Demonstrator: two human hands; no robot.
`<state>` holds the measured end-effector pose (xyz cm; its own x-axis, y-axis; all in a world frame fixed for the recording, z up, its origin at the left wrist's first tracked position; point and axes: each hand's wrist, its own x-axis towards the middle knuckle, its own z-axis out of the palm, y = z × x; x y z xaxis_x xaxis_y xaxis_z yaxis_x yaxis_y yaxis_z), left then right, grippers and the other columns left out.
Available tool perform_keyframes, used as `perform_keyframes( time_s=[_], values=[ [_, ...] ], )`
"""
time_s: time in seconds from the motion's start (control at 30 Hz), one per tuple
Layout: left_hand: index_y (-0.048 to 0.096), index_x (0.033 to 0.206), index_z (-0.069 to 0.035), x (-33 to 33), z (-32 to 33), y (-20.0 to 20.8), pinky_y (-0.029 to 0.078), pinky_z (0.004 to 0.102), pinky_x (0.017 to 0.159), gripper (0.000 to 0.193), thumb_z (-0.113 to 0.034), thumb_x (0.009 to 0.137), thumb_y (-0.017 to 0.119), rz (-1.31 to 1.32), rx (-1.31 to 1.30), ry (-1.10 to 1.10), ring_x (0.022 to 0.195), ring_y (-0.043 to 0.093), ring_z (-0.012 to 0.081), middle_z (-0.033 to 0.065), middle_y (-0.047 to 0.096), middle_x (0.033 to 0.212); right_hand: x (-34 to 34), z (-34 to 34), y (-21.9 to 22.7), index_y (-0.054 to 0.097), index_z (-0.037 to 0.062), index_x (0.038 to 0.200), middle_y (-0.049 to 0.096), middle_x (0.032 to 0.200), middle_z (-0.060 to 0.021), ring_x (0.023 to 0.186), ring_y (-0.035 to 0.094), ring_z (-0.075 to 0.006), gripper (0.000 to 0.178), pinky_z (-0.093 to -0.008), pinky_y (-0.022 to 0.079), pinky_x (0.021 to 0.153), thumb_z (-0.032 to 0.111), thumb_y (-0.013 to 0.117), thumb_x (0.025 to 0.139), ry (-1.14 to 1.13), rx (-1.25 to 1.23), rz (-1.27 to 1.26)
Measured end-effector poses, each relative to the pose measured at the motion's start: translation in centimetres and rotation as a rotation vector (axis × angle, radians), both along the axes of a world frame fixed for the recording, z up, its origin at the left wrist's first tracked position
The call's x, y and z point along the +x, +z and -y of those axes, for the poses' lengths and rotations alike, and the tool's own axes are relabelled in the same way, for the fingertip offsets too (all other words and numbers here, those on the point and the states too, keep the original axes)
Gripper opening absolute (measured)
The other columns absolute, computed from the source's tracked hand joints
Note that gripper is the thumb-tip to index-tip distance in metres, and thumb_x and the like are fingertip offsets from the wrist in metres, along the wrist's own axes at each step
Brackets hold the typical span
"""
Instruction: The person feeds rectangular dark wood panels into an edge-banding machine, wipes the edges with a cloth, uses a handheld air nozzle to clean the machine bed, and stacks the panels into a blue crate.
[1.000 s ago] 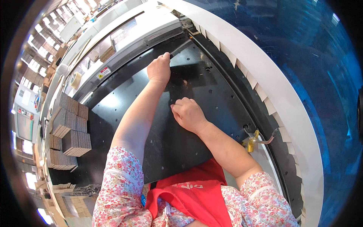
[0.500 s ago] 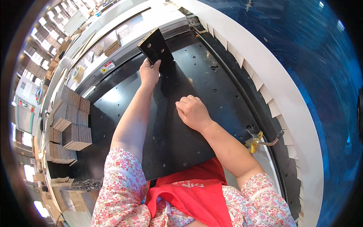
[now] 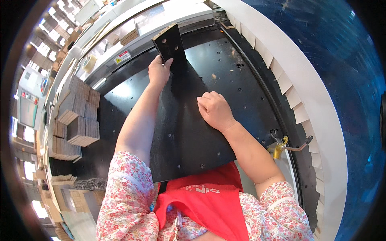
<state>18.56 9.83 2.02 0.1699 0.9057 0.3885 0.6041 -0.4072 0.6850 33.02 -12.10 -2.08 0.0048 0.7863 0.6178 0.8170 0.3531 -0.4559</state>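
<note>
My left hand [image 3: 159, 72] grips the lower edge of a black board [image 3: 171, 48], thumb on the near face and fingers behind. The board is held on edge above the far part of a black tabletop [image 3: 181, 140]. Round holes run through its face, and its pale brown core shows along the top edge. Closer to me, my right hand [image 3: 216, 109] is curled into a loose fist over the tabletop. Its palm side is turned away, so anything inside it is hidden.
Stacks of small brown boards [image 3: 83, 130] stand at the left. A yellow fitting with a lever [image 3: 278, 150] sits by the right edge. White flaps [image 3: 295, 100] line a curved white rim beside a blue surface [image 3: 345, 80]. A tape roll [image 3: 89, 63] rests on the machine's far side.
The whole view has shifted a little, with the tabletop now farther right in it. The black board has turned slightly in my left hand. My right hand stays curled.
</note>
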Motion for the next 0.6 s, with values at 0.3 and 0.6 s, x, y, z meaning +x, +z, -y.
perform_keyframes(
  time_s=[0.3, 0.6],
  values=[
    [0.065, 0.113, 0.001, -7.7, 3.4, 1.1, 0.051, 0.0271, 0.072, 0.028, -0.017, 0.093, 0.069, 0.319, -0.222, -0.058, 0.082, 0.065, 0.0106, 0.0059, 0.072, 0.094, 0.5, 0.0, 0.0, 0.07, 0.0049, 0.091, 0.063, 0.083, -0.0078, 0.083, 0.062, -0.0289, 0.01, -0.0413, 0.05, 0.076, 0.011, 0.065, 0.086, 0.033, 0.01, 0.0],
    [0.059, 0.126, 0.005, -23.3, 14.6, 1.4, 0.049, 0.027, 0.091, 0.034, -0.017, 0.101, 0.059, 0.671, -0.107, 0.191, 0.099, 0.061, 0.0107, 0.0073, 0.068, 0.112, -0.2, 0.5, 0.9, 0.069, -0.0038, 0.1, 0.068, 0.096, -0.0165, 0.094, 0.063, -0.0346, 0.015, -0.041, 0.051, 0.083, 0.006, 0.064, 0.088, 0.083, -0.086, -0.074]
  ],
)
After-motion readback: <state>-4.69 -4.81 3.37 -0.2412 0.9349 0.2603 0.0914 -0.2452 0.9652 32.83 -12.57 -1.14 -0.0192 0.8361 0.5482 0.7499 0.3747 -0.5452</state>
